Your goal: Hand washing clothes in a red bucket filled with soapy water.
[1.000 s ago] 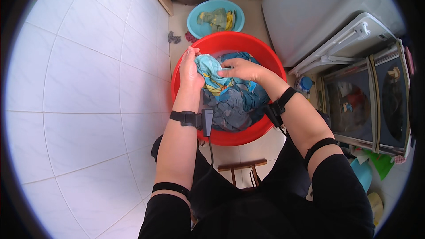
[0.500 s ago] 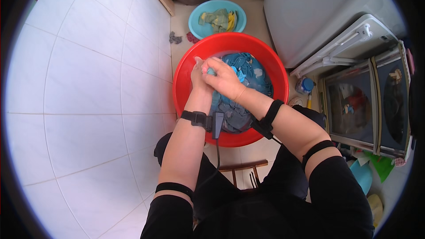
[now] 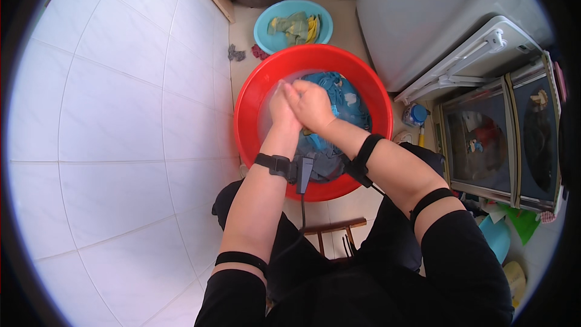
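Note:
Over the left part of a round red basin (image 3: pixel 254 94), my left hand (image 3: pixel 282 109) and my right hand (image 3: pixel 311 104) are pressed together. Their fingers are closed around a blue-green cloth, which the hands now almost wholly cover. Wet blue clothes (image 3: pixel 339 88) lie in cloudy water just right of my hands, with a brighter blue patch close to the right hand. Nearer to me in the basin, a dark grey garment (image 3: pixel 327 166) lies partly under my wrists.
Behind the red basin stands a light blue basin (image 3: pixel 263 33) with a green and yellow cloth (image 3: pixel 296 27). Small grey (image 3: pixel 236 53) and dark red cloths lie beside it. White tiled wall (image 3: pixel 121 121) borders the left; a folded white frame, blue-lidded jar (image 3: pixel 415 115) and glass-doored cabinet (image 3: pixel 478 139) stand right.
My hands have turned and pressed closer together, the right one now covering more of the left. The blue-green cloth that showed between them is now hidden. The view has shifted slightly.

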`<state>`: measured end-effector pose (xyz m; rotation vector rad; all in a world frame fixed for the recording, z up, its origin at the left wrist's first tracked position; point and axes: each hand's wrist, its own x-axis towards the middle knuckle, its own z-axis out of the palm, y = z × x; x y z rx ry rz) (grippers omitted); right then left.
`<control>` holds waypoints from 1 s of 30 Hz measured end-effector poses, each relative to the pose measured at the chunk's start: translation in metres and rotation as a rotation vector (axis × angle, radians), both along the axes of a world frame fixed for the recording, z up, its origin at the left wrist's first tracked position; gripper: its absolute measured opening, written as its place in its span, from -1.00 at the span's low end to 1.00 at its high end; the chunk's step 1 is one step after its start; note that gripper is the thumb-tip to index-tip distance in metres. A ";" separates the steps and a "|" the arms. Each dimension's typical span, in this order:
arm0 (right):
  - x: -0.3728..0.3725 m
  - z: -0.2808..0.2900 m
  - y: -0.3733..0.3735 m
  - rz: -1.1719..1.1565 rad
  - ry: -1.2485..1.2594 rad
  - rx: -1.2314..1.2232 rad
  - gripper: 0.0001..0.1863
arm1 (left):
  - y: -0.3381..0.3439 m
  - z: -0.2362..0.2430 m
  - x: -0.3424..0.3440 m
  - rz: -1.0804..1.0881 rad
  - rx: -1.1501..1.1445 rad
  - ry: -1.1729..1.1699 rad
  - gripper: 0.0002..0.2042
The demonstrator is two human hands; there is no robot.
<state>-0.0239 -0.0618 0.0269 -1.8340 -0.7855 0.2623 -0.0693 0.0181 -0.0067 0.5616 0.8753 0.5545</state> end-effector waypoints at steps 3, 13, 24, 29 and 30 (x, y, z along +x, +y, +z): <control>0.028 -0.020 -0.001 -0.092 0.163 -0.055 -0.67 | -0.015 -0.012 0.014 -0.096 0.140 0.072 -0.71; 0.024 -0.021 -0.008 -0.079 0.113 -0.019 -0.69 | -0.012 -0.004 0.016 -0.102 0.035 0.050 -0.71; 0.087 0.020 -0.015 -0.042 0.970 0.500 -0.71 | 0.019 0.029 -0.022 -0.566 0.419 0.329 -0.25; 0.101 0.014 -0.029 0.075 0.904 0.455 -0.76 | 0.004 0.056 -0.019 -0.671 0.689 0.611 -0.17; 0.099 0.019 -0.028 0.082 0.905 0.455 -0.76 | 0.005 0.057 -0.020 -0.579 0.706 0.536 -0.22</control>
